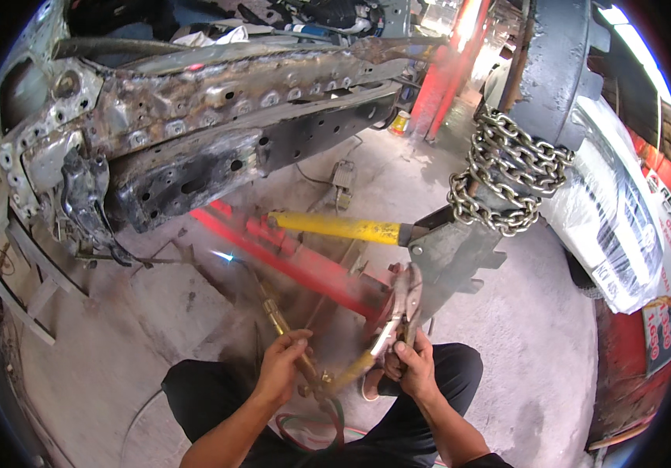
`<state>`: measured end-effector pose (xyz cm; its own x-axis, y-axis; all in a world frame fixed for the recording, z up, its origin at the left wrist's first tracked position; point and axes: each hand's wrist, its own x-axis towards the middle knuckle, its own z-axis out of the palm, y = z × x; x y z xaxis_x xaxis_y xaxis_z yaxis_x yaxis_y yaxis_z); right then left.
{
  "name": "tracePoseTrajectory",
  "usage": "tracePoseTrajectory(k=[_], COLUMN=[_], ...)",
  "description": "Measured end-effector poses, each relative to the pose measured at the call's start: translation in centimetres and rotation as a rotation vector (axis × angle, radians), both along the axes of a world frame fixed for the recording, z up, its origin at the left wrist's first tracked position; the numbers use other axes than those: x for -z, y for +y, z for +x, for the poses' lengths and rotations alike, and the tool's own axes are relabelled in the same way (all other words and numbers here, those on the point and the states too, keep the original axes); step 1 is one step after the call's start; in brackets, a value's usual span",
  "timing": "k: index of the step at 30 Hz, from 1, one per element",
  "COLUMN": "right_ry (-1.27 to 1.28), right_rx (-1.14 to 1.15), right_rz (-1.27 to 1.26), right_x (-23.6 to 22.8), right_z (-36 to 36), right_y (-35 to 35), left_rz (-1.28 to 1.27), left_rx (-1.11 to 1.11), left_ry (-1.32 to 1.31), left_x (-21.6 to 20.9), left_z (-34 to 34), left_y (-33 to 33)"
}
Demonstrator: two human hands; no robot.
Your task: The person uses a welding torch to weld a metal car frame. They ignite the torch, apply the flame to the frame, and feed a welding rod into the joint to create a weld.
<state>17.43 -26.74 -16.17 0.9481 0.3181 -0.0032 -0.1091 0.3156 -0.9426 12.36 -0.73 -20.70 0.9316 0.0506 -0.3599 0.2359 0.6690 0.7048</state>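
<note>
My left hand is wrapped around the brass body of a gas torch. A bright blue-white flame burns at the torch's tip, pointing away to the left. Red and green hoses loop below it between my knees. My right hand grips a pair of locking pliers by the handles, jaws upward. Between the two hands runs a blurred yellowish, bar-like piece; whether the pliers hold it I cannot tell.
A stripped, scorched vehicle frame section spans the far left. Ahead lie a red beam and a yellow cylinder. Chain wraps a dark post at right. A plastic-wrapped panel leans behind it. A grey box with a cable sits on concrete.
</note>
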Motion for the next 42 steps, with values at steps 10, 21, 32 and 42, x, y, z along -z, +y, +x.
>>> tracePoseTrajectory(k=[10,21,32,42], right_ry=[0.247,0.244,0.231,0.163], right_rx=[0.082,-0.083,-0.024,-0.293], right_rz=[0.019,0.049,-0.182,-0.411], right_x=[3.6,2.5,3.2,-1.1], right_z=[1.3,2.7,2.9,3.6], right_y=[3.8,3.8,4.3,4.1], left_rz=[0.051,0.003,0.023,0.179], left_rx=[0.022,-0.070,-0.011,0.078], left_ry=[-0.079,0.002,0.010,-0.057], left_x=[1.0,0.5,1.8,1.1], left_z=[-0.4,-0.6,-0.8,-0.4], left_y=[-0.9,-0.1,0.3,-1.1])
